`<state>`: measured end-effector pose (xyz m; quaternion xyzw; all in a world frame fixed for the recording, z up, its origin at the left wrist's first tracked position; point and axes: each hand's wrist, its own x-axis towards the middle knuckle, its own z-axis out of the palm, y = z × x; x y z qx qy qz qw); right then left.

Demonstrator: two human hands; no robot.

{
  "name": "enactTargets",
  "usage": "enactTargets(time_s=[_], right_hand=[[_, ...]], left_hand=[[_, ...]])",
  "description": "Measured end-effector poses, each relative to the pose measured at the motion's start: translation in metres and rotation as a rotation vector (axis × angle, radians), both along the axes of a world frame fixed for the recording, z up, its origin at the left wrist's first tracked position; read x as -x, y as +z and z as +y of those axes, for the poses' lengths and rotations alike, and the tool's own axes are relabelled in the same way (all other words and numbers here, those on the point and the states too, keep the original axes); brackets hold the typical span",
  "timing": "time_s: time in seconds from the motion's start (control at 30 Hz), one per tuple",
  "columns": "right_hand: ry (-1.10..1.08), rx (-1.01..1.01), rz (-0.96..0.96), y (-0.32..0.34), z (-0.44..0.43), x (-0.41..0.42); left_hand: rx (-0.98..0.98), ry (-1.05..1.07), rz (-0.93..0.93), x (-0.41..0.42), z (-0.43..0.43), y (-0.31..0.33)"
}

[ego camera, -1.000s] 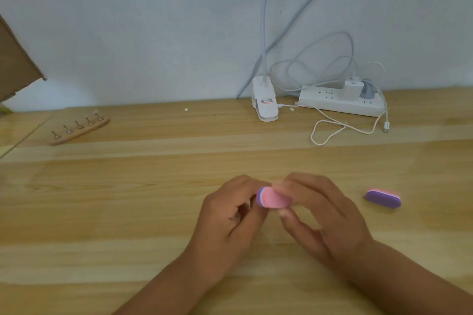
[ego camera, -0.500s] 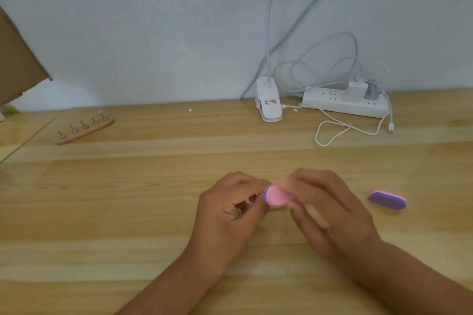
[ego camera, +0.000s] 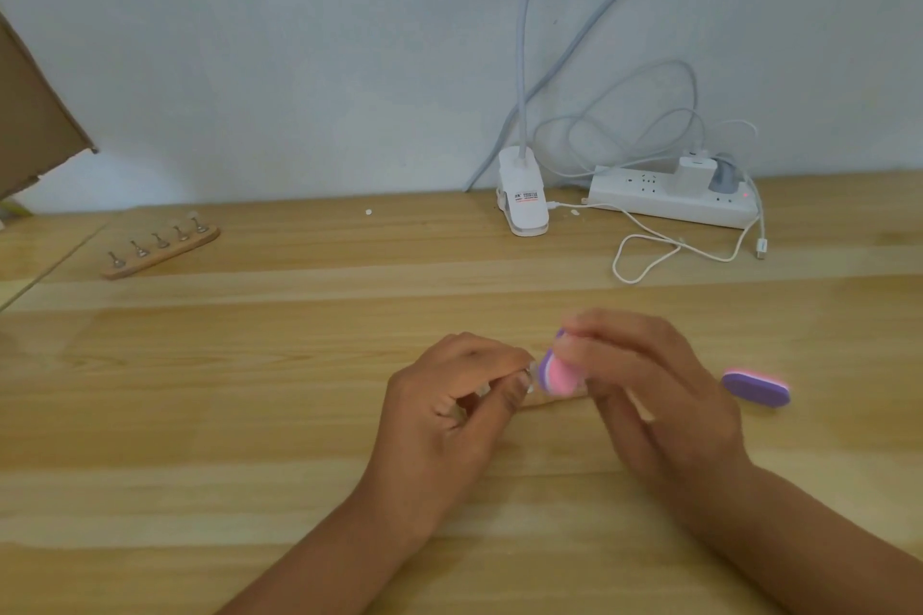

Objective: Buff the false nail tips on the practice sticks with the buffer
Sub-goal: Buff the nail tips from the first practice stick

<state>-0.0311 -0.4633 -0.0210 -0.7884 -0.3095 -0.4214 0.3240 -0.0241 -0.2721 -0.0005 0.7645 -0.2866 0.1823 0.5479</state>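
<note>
pink and purple foam makes up the buffer (ego camera: 559, 375), which the right hand (ego camera: 659, 395) pinches by its far end with fingers and thumb curled round it. it sits in front of the clip lamp (ego camera: 522, 200), well nearer the person. the buffer's rounded free end touches a small clear nail tip (ego camera: 532, 372) that the left hand (ego camera: 449, 415) pinches between the thumb and curled fingers. the stick under that tip is almost wholly hidden in the fist, so its shape cannot be told. the right hand is blurred.

as a judgement, the buffing is under way on this one tip. nothing shows how many tips are already finished. well to the left of the clip lamp lies a wooden stand (ego camera: 160, 250) with pegs (ego camera: 141, 249) seated on it. the two pegs nearest the lamp seem to carry pale tips and the others look bare, though they are too small to be sure. any tips on that stand look to be work left to do.

counted: two hands, both occupied. two buffers, one in hand and a second buffer (ego camera: 756, 387) lying flat on the table (ego camera: 249, 415), in front of the clip lamp and off to its right, near the right hand but apart from it. one stand with five pegs. one tip in the fingers. one power strip (ego camera: 669, 200) just right of the clip lamp, with two plugs in it and a white cable (ego camera: 649, 250) looping in front.
</note>
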Motion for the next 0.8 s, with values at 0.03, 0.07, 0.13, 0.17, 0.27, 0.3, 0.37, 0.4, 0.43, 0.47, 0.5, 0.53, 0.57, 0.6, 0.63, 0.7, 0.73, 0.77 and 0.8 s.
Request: enactTargets(time_s=[0.03, 0.07, 0.13, 0.17, 0.27, 0.3, 0.37, 0.4, 0.43, 0.47, 0.5, 0.53, 0.57, 0.6, 0.63, 0.7, 0.73, 0.77, 0.8], right_hand=[[0.020, 0.038, -0.018, -0.0013, 0.0020, 0.0017], [0.024, 0.059, -0.015, -0.0016, 0.0023, 0.0018], [-0.018, 0.034, 0.027, 0.0012, -0.0004, -0.0006], [-0.035, 0.010, 0.034, 0.0025, -0.0005, -0.0011], [-0.008, 0.059, -0.040, 0.0008, 0.0048, 0.0038], [-0.013, 0.088, -0.049, -0.0003, 0.0061, 0.0038], [-0.073, 0.066, 0.001, 0.0007, 0.0027, -0.0004], [-0.102, 0.028, 0.029, 0.0018, 0.0009, -0.0019], [-0.105, -0.002, 0.039, 0.0025, 0.0003, -0.0020], [-0.081, -0.006, 0.025, 0.0021, 0.0014, -0.0003], [-0.044, 0.015, -0.001, 0.0006, 0.0035, 0.0024], [-0.013, 0.048, -0.020, -0.0011, 0.0059, 0.0046], [-0.001, 0.073, -0.021, -0.0019, 0.0065, 0.0043], [-0.012, 0.072, -0.007, -0.0012, 0.0046, 0.0019], [-0.039, 0.046, 0.012, 0.0004, 0.0020, -0.0011], [-0.055, -0.014, 0.030, 0.0023, 0.0004, -0.0040], [-0.024, -0.017, 0.028, 0.0020, 0.0013, -0.0030], [0.022, -0.003, 0.024, 0.0007, 0.0035, -0.0013], [0.061, 0.012, 0.024, -0.0010, 0.0048, -0.0001]], left_hand=[[0.002, 0.001, -0.005, -0.0003, -0.0006, 0.0000], [0.001, 0.003, -0.006, -0.0007, -0.0006, -0.0007], [-0.009, 0.018, 0.007, -0.0011, -0.0003, -0.0022], [-0.011, 0.021, 0.014, -0.0011, -0.0001, -0.0026], [0.008, 0.002, 0.030, -0.0005, -0.0003, -0.0023], [0.014, -0.002, 0.035, -0.0006, 0.0000, -0.0022], [0.020, -0.009, 0.063, -0.0003, 0.0010, -0.0030], [0.022, -0.013, 0.075, 0.0000, 0.0013, -0.0033], [0.018, -0.017, 0.081, 0.0005, 0.0013, -0.0032], [0.010, -0.023, 0.083, 0.0011, 0.0007, -0.0026], [0.005, -0.029, 0.082, 0.0015, 0.0001, -0.0019], [0.008, -0.033, 0.082, 0.0017, -0.0004, -0.0014], [0.017, -0.035, 0.086, 0.0017, -0.0002, -0.0010], [0.026, -0.037, 0.095, 0.0018, 0.0000, -0.0010], [0.034, -0.039, 0.106, 0.0020, 0.0004, -0.0012], [0.046, -0.053, 0.126, 0.0029, 0.0002, -0.0011], [0.047, -0.065, 0.131, 0.0036, -0.0001, -0.0004], [0.045, -0.077, 0.129, 0.0039, -0.0003, 0.0005], [0.043, -0.083, 0.125, 0.0039, -0.0004, 0.0010]])
